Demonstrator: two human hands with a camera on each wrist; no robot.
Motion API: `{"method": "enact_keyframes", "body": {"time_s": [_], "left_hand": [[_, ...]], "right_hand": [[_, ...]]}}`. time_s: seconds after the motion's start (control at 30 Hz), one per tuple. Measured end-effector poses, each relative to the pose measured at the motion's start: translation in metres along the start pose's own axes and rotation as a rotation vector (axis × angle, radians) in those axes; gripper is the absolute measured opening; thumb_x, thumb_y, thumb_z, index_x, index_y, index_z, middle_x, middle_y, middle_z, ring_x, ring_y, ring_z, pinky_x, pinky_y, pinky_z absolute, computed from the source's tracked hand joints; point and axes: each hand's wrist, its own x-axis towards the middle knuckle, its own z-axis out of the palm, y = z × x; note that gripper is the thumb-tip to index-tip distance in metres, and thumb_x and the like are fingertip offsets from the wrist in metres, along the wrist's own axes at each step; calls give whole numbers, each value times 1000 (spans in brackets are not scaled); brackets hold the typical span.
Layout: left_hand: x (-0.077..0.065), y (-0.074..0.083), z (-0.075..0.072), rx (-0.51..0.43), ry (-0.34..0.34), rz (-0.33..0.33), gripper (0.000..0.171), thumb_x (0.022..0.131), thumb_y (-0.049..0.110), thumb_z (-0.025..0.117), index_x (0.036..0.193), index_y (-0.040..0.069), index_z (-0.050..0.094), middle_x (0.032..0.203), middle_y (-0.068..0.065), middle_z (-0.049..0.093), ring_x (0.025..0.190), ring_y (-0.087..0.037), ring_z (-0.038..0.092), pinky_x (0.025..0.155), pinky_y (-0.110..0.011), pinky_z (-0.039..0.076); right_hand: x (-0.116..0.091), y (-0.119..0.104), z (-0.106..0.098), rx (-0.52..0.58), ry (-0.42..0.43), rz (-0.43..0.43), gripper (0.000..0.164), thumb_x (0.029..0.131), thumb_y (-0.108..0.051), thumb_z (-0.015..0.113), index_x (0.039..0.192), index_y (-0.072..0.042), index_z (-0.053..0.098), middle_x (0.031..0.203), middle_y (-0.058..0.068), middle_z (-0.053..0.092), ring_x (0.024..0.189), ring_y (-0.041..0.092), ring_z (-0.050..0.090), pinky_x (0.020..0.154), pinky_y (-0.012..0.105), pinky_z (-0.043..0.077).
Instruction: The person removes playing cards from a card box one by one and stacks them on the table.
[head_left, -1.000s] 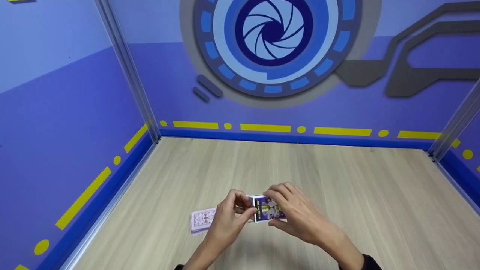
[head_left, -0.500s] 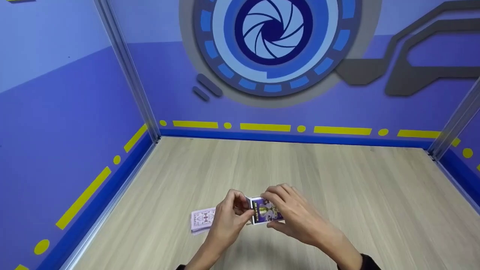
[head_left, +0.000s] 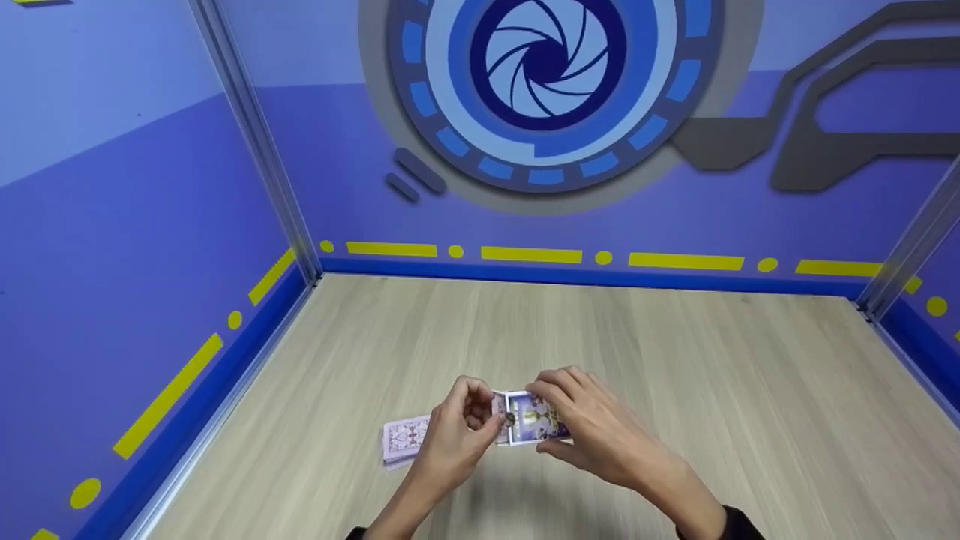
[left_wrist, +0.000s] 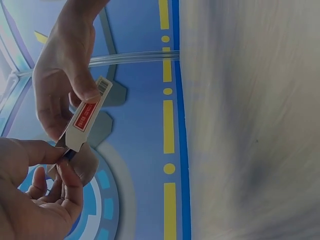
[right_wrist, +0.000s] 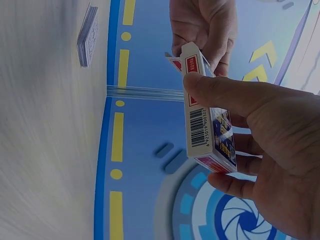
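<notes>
Between the hands is a small card box (head_left: pixel 531 421) with a purple and gold picture on its face, held up off the table. My right hand (head_left: pixel 596 424) grips it by its long edges, thumb on the narrow side that bears a red label and a barcode (right_wrist: pixel 198 127). At the box's left end my left hand (head_left: pixel 456 427) pinches the end flap between thumb and forefinger, its other fingers curled. In the right wrist view a flap (right_wrist: pixel 173 62) sticks out from that end. A stack of playing cards (head_left: pixel 405 439) lies face down, partly hidden behind my left wrist.
The pale wood-grain table (head_left: pixel 675 375) extends to blue printed walls at the back and both sides. A metal corner post (head_left: pixel 255 135) stands at the left and another (head_left: pixel 911 240) at the right.
The box dipped slightly left and is now back right, its printed face paler with glare. More of the pinkish flap shows by my left thumb. The card stack has not moved.
</notes>
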Motion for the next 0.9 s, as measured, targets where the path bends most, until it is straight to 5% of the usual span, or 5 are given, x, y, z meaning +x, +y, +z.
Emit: {"method": "enact_keyframes", "body": {"time_s": [0.27, 0.43, 0.63, 0.9], "left_hand": [[2, 3, -11, 83, 23, 37, 31, 91, -9, 63, 117, 8, 64, 94, 2, 67, 77, -10, 54, 66, -21, 43], [3, 2, -18, 230, 22, 93, 42, 88, -10, 57, 121, 12, 71, 102, 5, 66, 74, -8, 51, 63, -22, 44], [1, 3, -25, 491, -31, 161, 40, 88, 6, 74, 127, 14, 69, 114, 5, 58, 91, -9, 56, 80, -29, 52], [-5, 7, -29, 733, -185, 176, 72, 75, 32, 94, 132, 13, 55, 131, -2, 43, 117, -18, 49, 105, -41, 46]], "right_hand": [[1, 5, -1, 34, -25, 44, 72, 78, -37, 92, 139, -17, 58, 133, 0, 57, 121, 17, 53, 102, 43, 50], [0, 7, -1, 33, -22, 58, 72, 80, -39, 91, 140, -17, 57, 134, 0, 57, 120, 17, 54, 101, 43, 51], [0, 8, -1, 29, -25, 64, 72, 81, -42, 89, 140, -18, 56, 134, 0, 57, 122, 17, 53, 103, 44, 50], [-1, 7, 2, 41, -58, 45, 70, 81, -39, 90, 139, -18, 57, 135, -1, 56, 122, 17, 53, 104, 45, 48]]}}
